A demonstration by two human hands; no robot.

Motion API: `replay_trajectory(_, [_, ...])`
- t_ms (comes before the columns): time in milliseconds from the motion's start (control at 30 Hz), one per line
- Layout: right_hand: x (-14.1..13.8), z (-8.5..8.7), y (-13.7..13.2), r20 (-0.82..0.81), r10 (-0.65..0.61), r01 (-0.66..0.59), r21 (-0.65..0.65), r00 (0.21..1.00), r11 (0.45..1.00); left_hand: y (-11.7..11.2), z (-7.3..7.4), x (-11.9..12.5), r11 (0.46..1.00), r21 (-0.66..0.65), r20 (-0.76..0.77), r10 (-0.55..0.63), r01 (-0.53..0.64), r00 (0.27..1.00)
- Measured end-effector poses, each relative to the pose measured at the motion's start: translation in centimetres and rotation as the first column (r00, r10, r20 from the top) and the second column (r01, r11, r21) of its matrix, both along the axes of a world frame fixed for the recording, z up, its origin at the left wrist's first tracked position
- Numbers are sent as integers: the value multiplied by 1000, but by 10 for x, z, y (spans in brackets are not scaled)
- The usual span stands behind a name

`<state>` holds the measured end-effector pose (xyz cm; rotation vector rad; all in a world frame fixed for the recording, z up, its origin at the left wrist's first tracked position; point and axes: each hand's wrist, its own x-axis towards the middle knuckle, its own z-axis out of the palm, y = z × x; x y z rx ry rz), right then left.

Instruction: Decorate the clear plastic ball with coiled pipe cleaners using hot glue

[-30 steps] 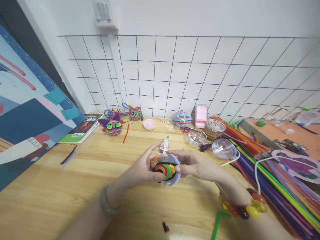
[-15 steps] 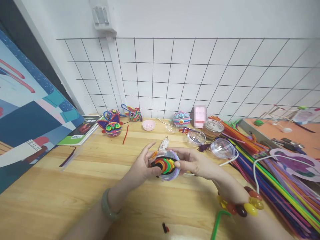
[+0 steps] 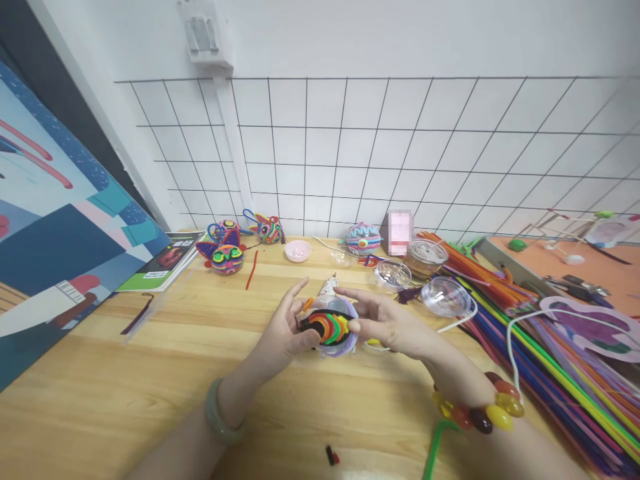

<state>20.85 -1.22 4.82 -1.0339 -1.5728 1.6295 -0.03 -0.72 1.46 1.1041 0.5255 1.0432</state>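
Note:
Between both hands is a clear plastic ball [image 3: 327, 347] with a lilac pipe-cleaner rim and a striped patch of black, red, orange, green and yellow pipe cleaner [image 3: 330, 325] on its face. My left hand [image 3: 287, 330] grips its left side, thumb on the black end of the patch. My right hand [image 3: 383, 323] holds the right side, thumb on the yellow end. Fingers behind the ball are partly hidden. Just beyond it lies a white printed glue tube [image 3: 329, 287]. A yellow piece [image 3: 374, 343] shows under my right hand.
Finished pipe-cleaner balls [image 3: 227, 259] and a pink dish [image 3: 298, 251] stand along the back. Clear plastic half shells [image 3: 445, 297] and bundled pipe cleaners [image 3: 545, 360] fill the right side. Near the front edge lie small black and red scraps [image 3: 331, 456] and a green pipe cleaner [image 3: 436, 447].
Both hands keep their hold on the ball, which has tilted slightly. The left thumb has shifted a little over the black end of the patch.

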Motion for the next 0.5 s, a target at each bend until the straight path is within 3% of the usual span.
replay_trajectory(333, [-3,15,-4,149,-75,79,-22,986,997,-2,1,1,1000,-1,17,-15,15,1000])
replay_trajectory(500, [-1,10,-3,116,-66,67,-11,991,998,-3,2,3,1000,0,21,10,-10,1000])
